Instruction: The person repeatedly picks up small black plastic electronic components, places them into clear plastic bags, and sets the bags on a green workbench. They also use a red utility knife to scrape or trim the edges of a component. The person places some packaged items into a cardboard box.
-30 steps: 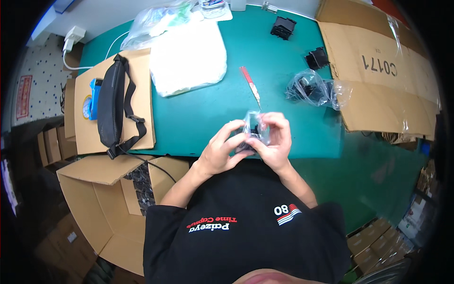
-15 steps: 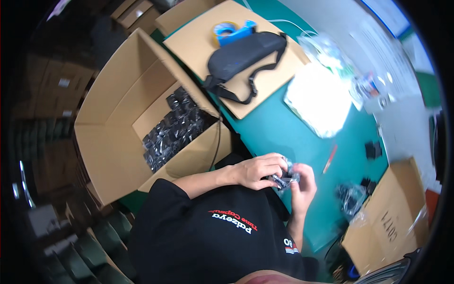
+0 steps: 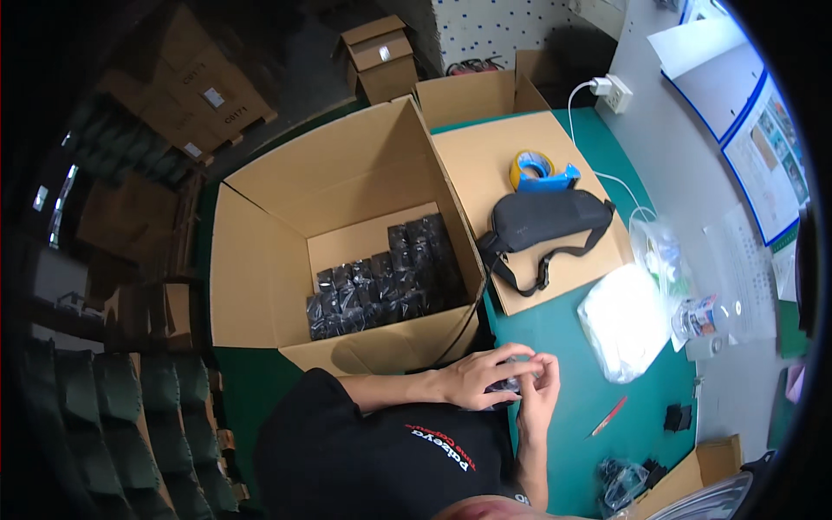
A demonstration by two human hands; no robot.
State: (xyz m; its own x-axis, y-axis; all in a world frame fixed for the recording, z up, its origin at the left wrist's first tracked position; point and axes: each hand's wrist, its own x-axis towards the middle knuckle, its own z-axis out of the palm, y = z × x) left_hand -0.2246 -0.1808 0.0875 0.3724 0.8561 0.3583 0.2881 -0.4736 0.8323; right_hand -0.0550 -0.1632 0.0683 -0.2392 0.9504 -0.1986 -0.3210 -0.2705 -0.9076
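Where left hand (image 3: 475, 380) and right hand (image 3: 539, 386) meet at the edge of the counter (image 3: 555, 328), both grips clamped on a plastic-wrapped piece (image 3: 505, 384), fingers mostly hide it. Open carton (image 3: 247, 282) holds black wrapped blocks (image 3: 373, 290); contents of clear bag (image 3: 618, 483) indistinct.

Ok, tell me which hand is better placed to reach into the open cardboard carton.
Probably the left hand: it is nearer the open cardboard carton, its forearm close alongside. The right hand is farther off, beyond the bagged dark part both hands hold.
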